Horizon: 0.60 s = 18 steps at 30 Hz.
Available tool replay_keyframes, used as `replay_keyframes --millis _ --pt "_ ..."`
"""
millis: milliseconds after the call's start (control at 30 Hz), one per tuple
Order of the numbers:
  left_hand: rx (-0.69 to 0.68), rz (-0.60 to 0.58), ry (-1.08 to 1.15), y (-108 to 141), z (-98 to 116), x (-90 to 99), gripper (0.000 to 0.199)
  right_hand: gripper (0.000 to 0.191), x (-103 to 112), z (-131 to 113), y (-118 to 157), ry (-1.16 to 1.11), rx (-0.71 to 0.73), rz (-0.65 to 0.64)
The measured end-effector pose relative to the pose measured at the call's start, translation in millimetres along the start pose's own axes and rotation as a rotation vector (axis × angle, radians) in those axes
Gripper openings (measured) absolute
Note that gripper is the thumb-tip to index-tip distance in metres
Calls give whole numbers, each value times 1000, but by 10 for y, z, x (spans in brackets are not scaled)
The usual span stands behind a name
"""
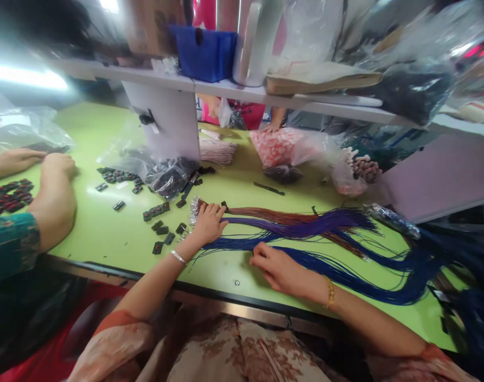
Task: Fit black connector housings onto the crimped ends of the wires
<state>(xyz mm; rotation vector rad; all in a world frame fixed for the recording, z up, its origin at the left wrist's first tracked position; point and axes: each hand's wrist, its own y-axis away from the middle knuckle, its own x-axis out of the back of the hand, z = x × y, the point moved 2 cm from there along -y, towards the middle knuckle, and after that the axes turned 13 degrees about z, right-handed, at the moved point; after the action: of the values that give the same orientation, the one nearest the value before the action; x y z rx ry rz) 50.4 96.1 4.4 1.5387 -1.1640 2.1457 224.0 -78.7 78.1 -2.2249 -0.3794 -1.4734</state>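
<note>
My left hand [210, 225] lies across the left ends of the wire bundles, fingers stretched out and flat. Under and beside it run brown wires [261, 214], purple wires [313, 225] and blue wires [345, 273], with pale metal terminals [194, 209] at the far left ends. At the front edge of the blue wires, my right hand [276, 269] is closed with thumb and fingertips together; what they hold, if anything, is hidden. Left of my left hand are small black connector housings [156, 211], some in a row and others loose.
A co-worker's hands and arms [57, 196] are at the left, by more black connectors [11, 196]. Plastic bags [168, 178] and a cutter knife [269, 188] lie behind the wires. A shelf [234, 89] with a blue bin [206, 55] crosses above; another person's hand [271, 126] shows beneath.
</note>
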Motion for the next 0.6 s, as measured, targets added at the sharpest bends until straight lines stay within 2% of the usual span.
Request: replay_keyframes --millis 67,133,233,300,367,467,533,600 --pt "-7 39 49 -11 -17 2 45 28 104 173 -286 -6 -1 198" --pt "5 58 100 -27 -34 0 40 27 100 450 -648 59 -54 301" --pt "39 64 158 -34 -56 1 37 27 -114 897 -1162 182 -129 235" --pt "58 65 182 -31 -76 1 37 27 -287 1118 -1375 232 -184 183" --pt "68 69 201 -29 -103 -8 37 25 -388 1253 -1457 221 -177 193" --pt "71 59 210 -41 -152 -36 37 27 -326 1437 -1381 207 -204 307" --pt "39 31 211 -53 -170 -48 37 29 -189 1643 -1247 267 -359 368" --pt "-10 13 227 -61 -171 -37 37 29 -57 1905 -1082 372 -582 360"
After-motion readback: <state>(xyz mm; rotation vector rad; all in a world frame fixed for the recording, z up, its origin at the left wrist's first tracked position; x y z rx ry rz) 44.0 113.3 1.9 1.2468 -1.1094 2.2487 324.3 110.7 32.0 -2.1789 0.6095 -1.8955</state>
